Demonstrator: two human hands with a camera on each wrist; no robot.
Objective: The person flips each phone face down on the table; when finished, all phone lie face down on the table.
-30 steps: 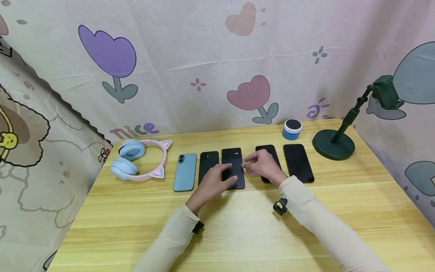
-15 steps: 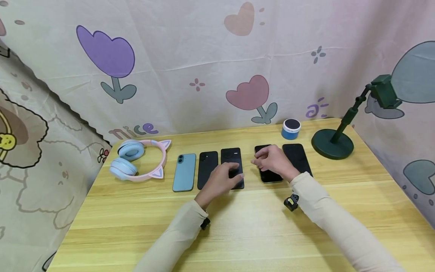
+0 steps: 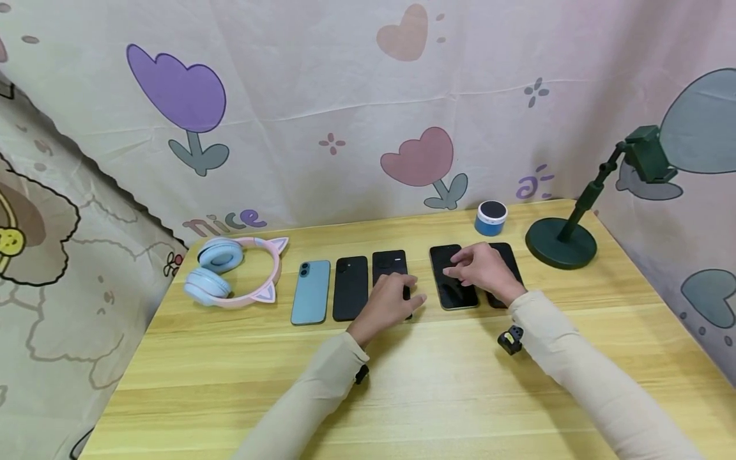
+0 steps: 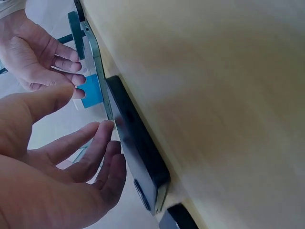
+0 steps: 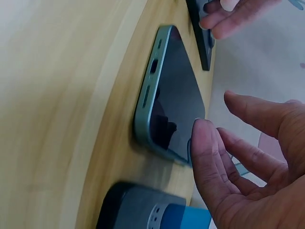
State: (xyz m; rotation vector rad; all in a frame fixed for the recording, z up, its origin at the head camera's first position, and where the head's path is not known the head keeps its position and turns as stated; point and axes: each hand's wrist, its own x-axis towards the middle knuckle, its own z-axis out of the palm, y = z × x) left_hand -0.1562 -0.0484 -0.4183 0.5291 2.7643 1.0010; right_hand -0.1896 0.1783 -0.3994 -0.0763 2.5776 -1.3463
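Several phones lie in a row on the wooden table. My left hand (image 3: 384, 305) hovers over a dark phone (image 3: 388, 262) with a camera block at its top, thumb and fingers apart, holding nothing. In the left wrist view the fingertips come close to that phone's side; whether they touch it I cannot tell. My right hand (image 3: 485, 271) is above a black-screened phone (image 3: 454, 291) with a pale green frame (image 5: 141, 119), fingers loosely bent and nothing between them. It partly covers another black phone (image 3: 506, 259) at the row's right end.
Left of the hands lie a black phone (image 3: 351, 287) and a light blue phone (image 3: 311, 292). Pink-and-blue cat-ear headphones (image 3: 275, 271) rest at the far left. Behind stand a small blue-and-white speaker (image 3: 490, 220) and a dark green lamp (image 3: 560, 243), before a patterned curtain (image 3: 322, 76).
Both hands have moved to the right, the right one from beside the dark phone to over the green-framed one. The phones keep their places in the row.
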